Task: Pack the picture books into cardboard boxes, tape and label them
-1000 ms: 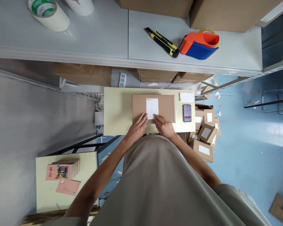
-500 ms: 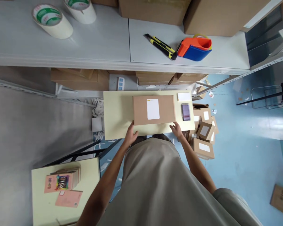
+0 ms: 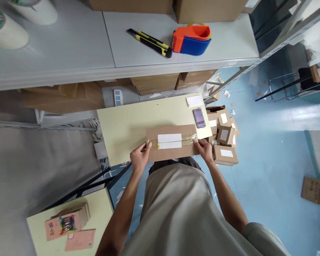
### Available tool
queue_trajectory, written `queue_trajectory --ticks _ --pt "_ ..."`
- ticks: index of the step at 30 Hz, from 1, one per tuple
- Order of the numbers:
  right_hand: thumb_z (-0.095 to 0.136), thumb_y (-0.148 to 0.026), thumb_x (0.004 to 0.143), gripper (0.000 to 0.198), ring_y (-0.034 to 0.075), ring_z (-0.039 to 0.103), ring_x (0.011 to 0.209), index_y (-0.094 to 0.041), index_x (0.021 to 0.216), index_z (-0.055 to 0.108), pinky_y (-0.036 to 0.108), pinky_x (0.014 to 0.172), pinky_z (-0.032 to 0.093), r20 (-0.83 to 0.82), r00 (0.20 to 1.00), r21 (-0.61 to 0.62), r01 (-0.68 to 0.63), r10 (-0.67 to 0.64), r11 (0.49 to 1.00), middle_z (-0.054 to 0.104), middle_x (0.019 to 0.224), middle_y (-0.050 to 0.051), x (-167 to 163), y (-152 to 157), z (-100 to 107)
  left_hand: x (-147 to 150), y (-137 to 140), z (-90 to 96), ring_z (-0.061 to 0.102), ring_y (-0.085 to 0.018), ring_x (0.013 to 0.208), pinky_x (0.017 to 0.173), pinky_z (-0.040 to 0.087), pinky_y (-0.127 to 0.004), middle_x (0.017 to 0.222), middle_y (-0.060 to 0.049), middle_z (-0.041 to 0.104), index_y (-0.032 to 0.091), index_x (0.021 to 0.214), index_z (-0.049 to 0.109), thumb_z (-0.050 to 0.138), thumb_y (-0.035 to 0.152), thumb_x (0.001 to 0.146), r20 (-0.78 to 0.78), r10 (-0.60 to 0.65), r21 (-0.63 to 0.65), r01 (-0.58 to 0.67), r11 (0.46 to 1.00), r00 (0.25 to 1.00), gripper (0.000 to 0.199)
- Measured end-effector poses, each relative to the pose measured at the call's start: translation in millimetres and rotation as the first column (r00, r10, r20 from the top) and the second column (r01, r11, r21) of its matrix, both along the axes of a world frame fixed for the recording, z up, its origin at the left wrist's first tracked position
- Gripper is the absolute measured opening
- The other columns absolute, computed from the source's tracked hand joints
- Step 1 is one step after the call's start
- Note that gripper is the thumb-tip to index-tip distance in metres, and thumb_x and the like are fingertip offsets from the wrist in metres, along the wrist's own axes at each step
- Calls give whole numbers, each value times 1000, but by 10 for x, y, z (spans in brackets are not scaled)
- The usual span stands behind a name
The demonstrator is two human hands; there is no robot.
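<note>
Between my two hands is a brown cardboard box (image 3: 173, 155), tilted at the near edge of the pale yellow table (image 3: 128, 124). Clear tape runs along its seam, and a white label (image 3: 169, 137) crosses that seam. My left hand (image 3: 140, 156) grips the box's left end, thumb on the upper face. At the right end, my right hand (image 3: 204, 149) holds it with the thumb near the tape. The fingers underneath are hidden. A purple phone-like item (image 3: 199, 118), blurred out, lies on the table beyond my right hand, near a stack of white labels (image 3: 194, 101).
On the grey shelf (image 3: 77, 46) ahead lie a yellow-and-black utility knife (image 3: 150, 43), an orange-and-blue tape dispenser (image 3: 191, 40) and tape rolls (image 3: 8, 32). Labelled boxes (image 3: 225, 142) are piled at the right. Pink books (image 3: 66, 222) rest on a side table (image 3: 101, 209).
Both hands have taken hold of the box. It has come toward me and turned, so a taped face with a label across the seam now shows. The view has shifted right.
</note>
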State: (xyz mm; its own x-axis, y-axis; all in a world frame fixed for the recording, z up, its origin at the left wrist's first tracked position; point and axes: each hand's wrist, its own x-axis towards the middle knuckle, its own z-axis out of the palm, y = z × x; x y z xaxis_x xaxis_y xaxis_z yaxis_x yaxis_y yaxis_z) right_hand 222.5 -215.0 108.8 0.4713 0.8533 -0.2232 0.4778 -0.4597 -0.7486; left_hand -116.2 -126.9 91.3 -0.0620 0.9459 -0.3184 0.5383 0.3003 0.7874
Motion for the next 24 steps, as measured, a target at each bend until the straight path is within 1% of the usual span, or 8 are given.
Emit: queue_trajectory --ticks 3,6,8,10,14,17,21,24 --pt "66 -80 92 63 30 76 95 -20 88 84 39 85 60 -100 995 -1 10 -10 1000 82 103 12 108 -181 -125 89 -190 -72 82 -30 98 81 59 -31 103 -5 88 21 106 87 67 63 95 -33 17 11 -17 1000 999 48" --pt "68 -77 93 62 31 77 100 -19 98 88 42 89 62 -180 984 45 3 5 999 82 106 13 360 -360 -173 315 -429 -66 81 -32 105 86 61 -32 110 -7 88 19 110 87 68 62 94 -54 86 45 -84 995 995 49" --pt "69 -73 95 58 31 77 102 -19 104 89 42 90 63 -212 977 83 -11 29 996 82 107 13 632 -481 -164 556 -629 -43 81 -33 110 93 63 -36 114 -8 87 18 113 87 70 61 94 -60 137 56 -134 989 989 50" --pt "70 -70 98 54 31 76 106 -21 111 89 43 92 63 -229 971 115 -42 68 992 82 108 13 978 -603 -143 852 -874 -23 81 -34 113 97 64 -39 116 -8 87 18 115 86 72 61 92 -65 182 58 -179 982 981 50" --pt "69 -65 100 50 31 75 113 -23 117 89 43 98 62 -248 959 133 -105 136 986 82 116 12 1739 -866 -119 1511 -1471 16 81 -34 112 94 66 -38 113 -7 87 18 117 85 73 62 91 -86 236 35 -234 972 968 53" --pt "70 -64 100 48 31 76 111 -23 116 89 43 97 62 -258 951 136 -140 171 981 82 115 11 2218 -1122 -132 1966 -1902 66 81 -33 113 93 67 -37 113 -5 87 19 119 84 72 61 92 -78 243 6 -243 970 967 51" --pt "72 -65 98 48 31 75 109 -22 113 89 44 96 63 -288 946 134 -114 148 984 81 113 12 2649 -1597 -176 2406 -2338 151 81 -31 108 94 67 -37 112 -3 87 22 113 86 73 60 91 -52 242 -6 -243 970 969 46" --pt "74 -69 95 52 33 75 110 -22 110 89 46 96 63 -326 941 112 -62 96 992 81 114 13 2840 -2026 -225 2605 -2587 200 82 -30 106 93 66 -36 113 -3 87 24 112 86 72 59 93 -63 169 3 -169 986 984 42"
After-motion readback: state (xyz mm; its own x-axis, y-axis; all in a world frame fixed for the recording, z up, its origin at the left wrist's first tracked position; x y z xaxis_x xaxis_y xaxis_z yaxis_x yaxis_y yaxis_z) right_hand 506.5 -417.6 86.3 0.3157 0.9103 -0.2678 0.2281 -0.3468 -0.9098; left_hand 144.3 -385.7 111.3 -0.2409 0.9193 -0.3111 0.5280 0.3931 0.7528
